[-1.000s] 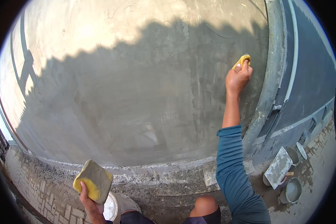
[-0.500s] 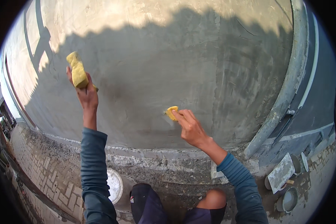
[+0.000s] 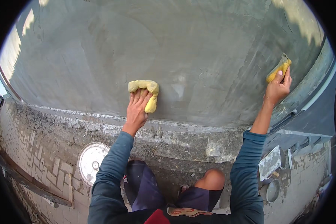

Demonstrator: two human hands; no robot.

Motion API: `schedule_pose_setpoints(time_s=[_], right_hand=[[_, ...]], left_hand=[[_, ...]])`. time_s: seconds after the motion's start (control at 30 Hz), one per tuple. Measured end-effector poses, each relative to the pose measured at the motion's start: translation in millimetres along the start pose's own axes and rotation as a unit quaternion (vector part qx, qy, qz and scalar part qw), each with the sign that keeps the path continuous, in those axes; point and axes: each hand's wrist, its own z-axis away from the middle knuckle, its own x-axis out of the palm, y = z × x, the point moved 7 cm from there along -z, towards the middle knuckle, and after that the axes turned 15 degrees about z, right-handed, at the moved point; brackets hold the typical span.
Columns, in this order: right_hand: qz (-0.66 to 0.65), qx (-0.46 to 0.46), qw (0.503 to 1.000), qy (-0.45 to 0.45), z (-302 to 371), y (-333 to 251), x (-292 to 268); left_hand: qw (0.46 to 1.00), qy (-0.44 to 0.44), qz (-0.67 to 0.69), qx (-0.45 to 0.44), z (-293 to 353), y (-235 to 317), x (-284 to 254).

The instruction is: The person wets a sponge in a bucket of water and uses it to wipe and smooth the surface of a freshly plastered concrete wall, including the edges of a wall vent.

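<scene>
In front of me rises a grey plastered wall, smooth with faint sweep marks. My left hand presses a thick yellow sponge against its lower middle. The fingers lie over the sponge, whose edges bulge up around them. Farther right and a little higher, my right hand grips a second yellow sponge between thumb and fingers. That one is smeared grey along its left side and top. Whether it touches the wall I cannot tell.
A round white-topped bucket stands by my left forearm. At the lower right lie a mortar-stained board and a grey bucket. A rough concrete ledge runs along the wall's foot; brick paving spreads left.
My left hand has come down and to the right, onto the lower wall with its sponge. My right hand has swung up and right with the other sponge. The view has shifted.
</scene>
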Motion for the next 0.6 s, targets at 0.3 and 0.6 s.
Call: schedule_pose_setpoints(time_s=[0.3, 0.6], right_hand=[[-0.105, -0.296, 0.918, -0.241, 321.2, -155.3, 49.4], [-0.084, 0.113, 0.9, -0.412, 394.0, -71.8, -24.7]], left_hand=[[0.765, 0.435, 0.368, -0.299, 90.2, -81.4, -75.3], [0.97, 0.145, 0.059, 0.187, -153.6, 118.2, -43.8]])
